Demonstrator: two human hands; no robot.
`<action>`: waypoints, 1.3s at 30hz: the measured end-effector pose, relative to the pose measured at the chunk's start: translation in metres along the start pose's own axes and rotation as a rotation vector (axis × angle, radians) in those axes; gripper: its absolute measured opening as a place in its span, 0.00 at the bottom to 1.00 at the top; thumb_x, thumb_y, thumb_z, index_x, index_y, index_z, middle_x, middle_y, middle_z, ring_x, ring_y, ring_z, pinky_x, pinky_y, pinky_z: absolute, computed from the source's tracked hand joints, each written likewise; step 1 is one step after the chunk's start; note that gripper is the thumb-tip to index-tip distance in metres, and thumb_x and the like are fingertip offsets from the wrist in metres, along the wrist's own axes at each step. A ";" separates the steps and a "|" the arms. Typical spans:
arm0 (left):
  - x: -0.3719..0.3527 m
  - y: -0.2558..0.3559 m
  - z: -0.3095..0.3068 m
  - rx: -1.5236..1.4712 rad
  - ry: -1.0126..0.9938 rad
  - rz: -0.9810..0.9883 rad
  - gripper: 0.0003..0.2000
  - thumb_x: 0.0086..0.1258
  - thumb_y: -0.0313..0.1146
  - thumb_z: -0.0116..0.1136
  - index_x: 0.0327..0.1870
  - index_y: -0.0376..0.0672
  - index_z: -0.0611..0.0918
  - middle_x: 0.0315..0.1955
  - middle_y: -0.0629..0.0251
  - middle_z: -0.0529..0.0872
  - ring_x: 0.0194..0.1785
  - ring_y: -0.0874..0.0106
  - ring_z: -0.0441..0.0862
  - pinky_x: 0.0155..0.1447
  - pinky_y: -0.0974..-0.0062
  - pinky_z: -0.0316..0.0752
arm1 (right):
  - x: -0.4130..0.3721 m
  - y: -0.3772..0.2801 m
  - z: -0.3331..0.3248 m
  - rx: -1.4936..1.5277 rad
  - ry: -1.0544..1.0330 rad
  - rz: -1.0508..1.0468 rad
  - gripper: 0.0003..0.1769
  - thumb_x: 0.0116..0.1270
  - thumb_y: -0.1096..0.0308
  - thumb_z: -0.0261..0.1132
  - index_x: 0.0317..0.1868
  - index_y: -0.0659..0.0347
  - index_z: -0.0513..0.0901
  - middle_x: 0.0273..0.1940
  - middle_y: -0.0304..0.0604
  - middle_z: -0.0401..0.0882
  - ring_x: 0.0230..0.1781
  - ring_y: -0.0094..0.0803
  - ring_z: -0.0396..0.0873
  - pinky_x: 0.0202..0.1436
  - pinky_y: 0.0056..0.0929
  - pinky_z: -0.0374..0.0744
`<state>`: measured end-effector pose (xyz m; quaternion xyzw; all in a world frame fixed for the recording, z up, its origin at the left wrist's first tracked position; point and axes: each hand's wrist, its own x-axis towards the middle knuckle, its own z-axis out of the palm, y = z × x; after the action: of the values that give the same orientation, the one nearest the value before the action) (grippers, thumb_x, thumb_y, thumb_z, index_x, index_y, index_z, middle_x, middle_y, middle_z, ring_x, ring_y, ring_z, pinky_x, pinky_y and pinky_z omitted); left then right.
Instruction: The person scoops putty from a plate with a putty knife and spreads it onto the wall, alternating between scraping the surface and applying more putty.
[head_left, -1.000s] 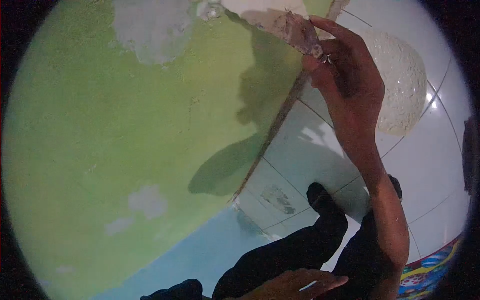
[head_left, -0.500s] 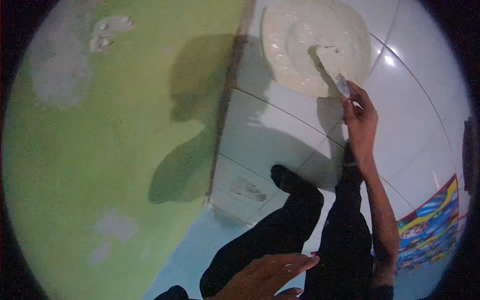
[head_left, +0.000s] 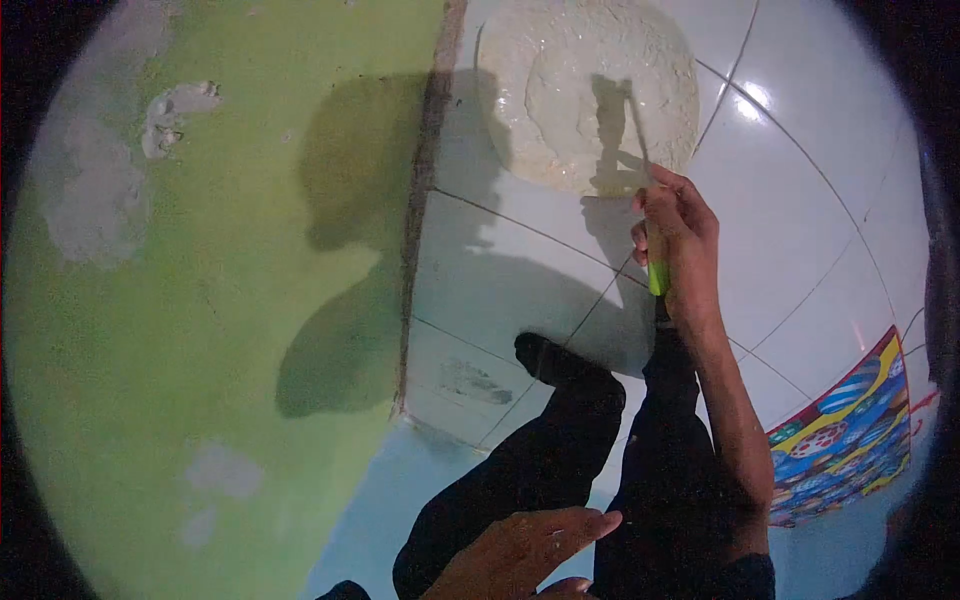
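My right hand (head_left: 678, 225) is closed around a putty knife (head_left: 657, 262) with a yellow handle and a bright green butt end. Its thin blade, seen almost edge-on, points away from me over a round mass of pale, wet paste (head_left: 560, 75). A broad shadow of the tool falls across the paste, whose surface is ridged and glossy. Low in the view, my left hand (head_left: 525, 550) lies over my dark-clad leg, holding nothing that shows. Its thumb is stretched out to the right, and its other fingers are partly hidden.
White floor tiles (head_left: 790, 230) lie under the paste and my feet. On the left rises a green wall (head_left: 220, 320) with pale patches (head_left: 225, 470). A colourful patterned sheet (head_left: 840, 440) is at the lower right. Blue flooring (head_left: 370, 510) shows near my legs.
My right hand has turned the putty knife, so its handle now shows and its blade points farther over the paste. The view has shifted slightly; my left hand stays over my leg.
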<state>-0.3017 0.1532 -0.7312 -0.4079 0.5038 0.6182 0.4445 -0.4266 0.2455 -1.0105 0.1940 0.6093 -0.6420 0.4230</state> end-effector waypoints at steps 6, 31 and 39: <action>0.001 0.005 0.005 0.216 0.085 0.135 0.28 0.66 0.30 0.63 0.70 0.51 0.73 0.64 0.60 0.75 0.68 0.59 0.71 0.72 0.58 0.66 | 0.000 -0.001 -0.006 -0.202 -0.050 -0.095 0.20 0.75 0.68 0.59 0.63 0.66 0.76 0.37 0.39 0.80 0.25 0.20 0.73 0.26 0.20 0.73; 0.003 0.010 -0.006 0.237 0.295 0.271 0.23 0.68 0.31 0.64 0.65 0.49 0.77 0.57 0.61 0.81 0.61 0.60 0.78 0.67 0.63 0.71 | -0.018 -0.033 0.157 -0.314 -0.540 -0.762 0.21 0.66 0.77 0.65 0.60 0.60 0.77 0.46 0.53 0.84 0.36 0.41 0.87 0.40 0.37 0.85; 0.000 0.008 -0.003 0.274 0.326 0.282 0.22 0.71 0.35 0.62 0.66 0.51 0.76 0.59 0.61 0.79 0.62 0.60 0.76 0.68 0.59 0.70 | -0.012 -0.063 0.163 -0.204 -0.494 -0.812 0.22 0.70 0.77 0.63 0.64 0.63 0.74 0.56 0.46 0.84 0.49 0.28 0.85 0.50 0.24 0.83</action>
<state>-0.3093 0.1493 -0.7292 -0.3637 0.6999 0.5260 0.3182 -0.4261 0.0882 -0.9328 -0.2604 0.5769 -0.7190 0.2871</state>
